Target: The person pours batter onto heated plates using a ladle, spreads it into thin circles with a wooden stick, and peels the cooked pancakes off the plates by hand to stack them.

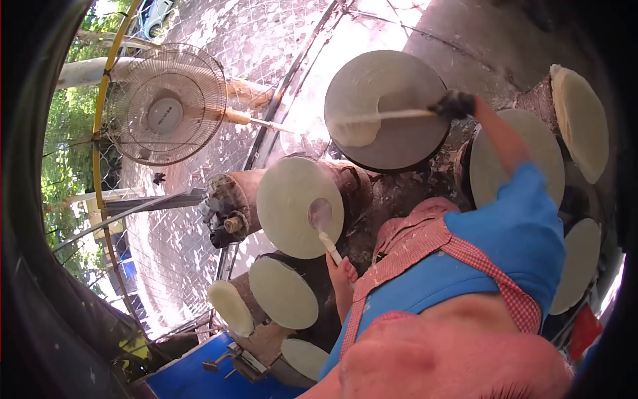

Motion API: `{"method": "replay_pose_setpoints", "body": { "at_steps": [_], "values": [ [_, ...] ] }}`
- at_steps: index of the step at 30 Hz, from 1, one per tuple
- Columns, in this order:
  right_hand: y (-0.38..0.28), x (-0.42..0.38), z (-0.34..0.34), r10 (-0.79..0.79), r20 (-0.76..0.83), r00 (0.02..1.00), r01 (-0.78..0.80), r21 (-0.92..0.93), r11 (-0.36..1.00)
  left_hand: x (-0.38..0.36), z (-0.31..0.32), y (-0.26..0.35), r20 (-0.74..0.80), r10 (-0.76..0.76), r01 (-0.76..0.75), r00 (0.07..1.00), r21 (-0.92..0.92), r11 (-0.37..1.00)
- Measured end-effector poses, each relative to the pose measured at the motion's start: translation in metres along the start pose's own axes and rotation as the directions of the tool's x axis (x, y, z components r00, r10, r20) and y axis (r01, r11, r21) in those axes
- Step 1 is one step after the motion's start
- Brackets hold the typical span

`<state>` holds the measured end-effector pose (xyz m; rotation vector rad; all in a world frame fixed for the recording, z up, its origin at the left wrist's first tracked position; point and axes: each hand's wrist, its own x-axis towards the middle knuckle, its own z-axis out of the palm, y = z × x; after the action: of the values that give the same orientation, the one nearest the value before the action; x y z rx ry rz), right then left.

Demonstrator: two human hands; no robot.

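Note:
My right hand point(455, 105), in a dark glove, is closed around the handle of a long pale spreader point(402, 114). The spreader lies across a large round griddle point(415, 143), where pale wet batter point(359, 134) covers part of the surface. My left hand point(345, 270) is bare and wrapped round the pale handle of a ladle point(325, 241). Its round bowl is over a second griddle, which is coated with a thin pale batter sheet point(286, 206). Both my arms are apart, one at each side of the checked apron point(399, 266).
More round griddles with pale sheets point(284, 292) point(517, 156) stand on both sides. A folded pale flatbread stack point(579, 123) is at the far right. A large fan point(165, 114) stands at left before wire fencing. A blue surface point(189, 376) lies at lower left.

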<state>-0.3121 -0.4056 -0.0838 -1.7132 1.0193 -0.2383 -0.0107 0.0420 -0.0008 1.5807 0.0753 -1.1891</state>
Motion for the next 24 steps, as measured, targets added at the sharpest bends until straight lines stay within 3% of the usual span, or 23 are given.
{"method": "replay_pose_setpoints", "body": {
  "at_steps": [2,4,5,7,8,9,10,11,13,14,16,17,18,19,21,22,24],
  "values": [
    [0.041,0.087,0.003,-0.178,0.030,0.984,0.181,-0.180,0.967,-0.006,0.004,0.002,-0.016,-0.002,0.002,1.000,0.010,1.000],
    [0.028,0.123,0.016,-0.606,0.183,0.774,0.621,-0.405,0.671,-0.012,0.004,-0.001,-0.037,-0.031,0.033,0.999,0.038,0.999],
    [0.045,0.125,0.016,-0.592,0.175,0.787,0.607,-0.392,0.692,-0.013,0.003,-0.004,-0.024,-0.021,0.021,1.000,0.012,1.000],
    [0.066,0.125,0.024,-0.544,0.504,0.671,0.736,-0.361,0.572,-0.016,-0.002,-0.005,-0.022,-0.021,0.021,1.000,-0.016,1.000],
    [0.018,0.052,0.006,-0.153,0.309,0.939,0.133,0.087,0.987,-0.016,-0.002,-0.008,-0.033,-0.007,0.006,0.999,-0.021,1.000],
    [0.019,0.034,-0.001,0.094,0.347,0.933,-0.057,-0.117,0.991,-0.017,-0.001,-0.013,-0.048,0.007,-0.008,0.999,-0.031,0.999],
    [0.023,0.019,-0.006,0.333,0.335,0.882,-0.225,-0.322,0.920,-0.018,-0.003,-0.016,-0.060,0.009,-0.011,0.998,-0.035,0.999],
    [0.005,0.001,-0.012,0.330,0.347,0.878,-0.212,-0.337,0.917,-0.023,-0.008,-0.017,-0.072,0.008,-0.012,0.997,-0.053,0.998],
    [-0.031,-0.025,-0.039,0.351,0.331,0.876,-0.312,-0.167,0.935,-0.022,-0.004,-0.022,-0.077,-0.005,0.000,0.997,-0.064,0.998],
    [-0.041,-0.009,-0.028,0.485,0.140,0.863,-0.443,-0.248,0.861,-0.022,-0.008,-0.025,-0.079,-0.014,0.008,0.997,-0.080,0.997],
    [-0.012,0.050,-0.006,0.228,0.104,0.968,-0.235,0.056,0.971,-0.025,-0.011,-0.025,-0.068,-0.006,0.002,0.998,-0.052,0.999],
    [0.009,0.085,0.007,-0.232,0.121,0.965,0.233,0.011,0.972,-0.027,-0.012,-0.025,-0.062,-0.002,0.001,0.998,-0.027,1.000],
    [0.026,0.103,0.013,-0.637,0.157,0.755,0.648,-0.029,0.761,-0.027,-0.014,-0.026,-0.047,-0.005,0.004,0.999,-0.014,1.000],
    [0.032,0.093,0.013,-0.630,0.137,0.765,0.639,-0.031,0.769,-0.029,-0.019,-0.026,-0.037,-0.003,0.002,0.999,-0.024,1.000],
    [0.033,0.047,0.014,-0.239,0.260,0.935,0.264,-0.064,0.962,-0.039,-0.031,-0.017,-0.019,-0.022,0.022,1.000,-0.012,1.000],
    [0.026,0.021,0.006,-0.023,0.320,0.947,0.062,-0.113,0.992,-0.040,-0.032,-0.012,-0.035,-0.022,0.023,0.999,0.030,0.999],
    [0.001,-0.053,-0.028,0.372,0.422,0.826,-0.314,-0.203,0.927,-0.033,-0.047,-0.015,-0.001,0.000,0.000,1.000,0.031,1.000]
  ]
}}
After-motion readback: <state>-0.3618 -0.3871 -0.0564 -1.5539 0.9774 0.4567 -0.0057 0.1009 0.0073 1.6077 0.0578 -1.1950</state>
